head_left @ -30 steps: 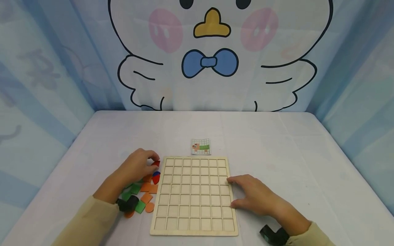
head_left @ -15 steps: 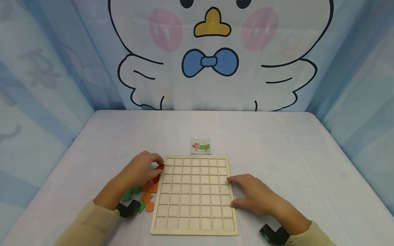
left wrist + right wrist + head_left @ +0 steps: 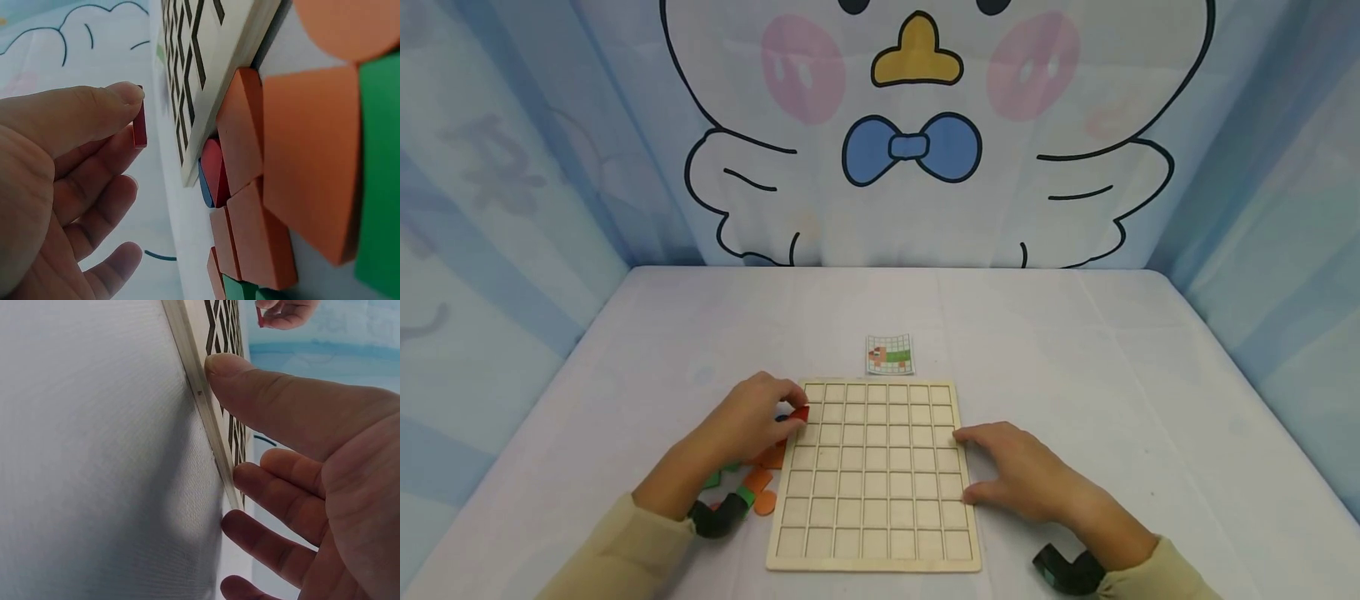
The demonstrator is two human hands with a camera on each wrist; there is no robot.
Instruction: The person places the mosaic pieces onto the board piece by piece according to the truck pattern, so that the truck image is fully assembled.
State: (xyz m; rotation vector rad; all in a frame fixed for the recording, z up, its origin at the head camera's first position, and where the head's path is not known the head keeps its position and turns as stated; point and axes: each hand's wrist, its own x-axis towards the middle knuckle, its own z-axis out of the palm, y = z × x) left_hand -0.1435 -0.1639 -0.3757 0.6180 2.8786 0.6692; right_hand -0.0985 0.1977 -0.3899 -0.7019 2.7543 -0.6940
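Note:
Between thumb and fingertips my left hand (image 3: pixel 748 418) pinches a small red tile (image 3: pixel 800 413), just over the upper left edge of the wooden grid board (image 3: pixel 880 562). In the left wrist view the red tile (image 3: pixel 140 122) stands on edge in the pinch, apart from the board (image 3: pixel 231 81). My right hand (image 3: pixel 1030 473) rests its thumb and fingertips on the board's right edge. In the right wrist view that hand's thumb (image 3: pixel 269 394) touches the rim, its fingers fairly straight. The squares of the board that show hold no tiles.
Left of the board lie loose orange (image 3: pixel 309 156), green (image 3: pixel 381 169) and red-and-blue (image 3: pixel 214 172) pieces, partly hidden by the left arm in the head view. Behind the board sits a small picture card (image 3: pixel 890 356) with a gridded orange and green figure. Black wrist devices (image 3: pixel 1069 570) sit near both sleeves.
My left hand has lifted a red tile from the pile and carried it right to the board's upper left edge. The right hand has stayed at the board's right edge.

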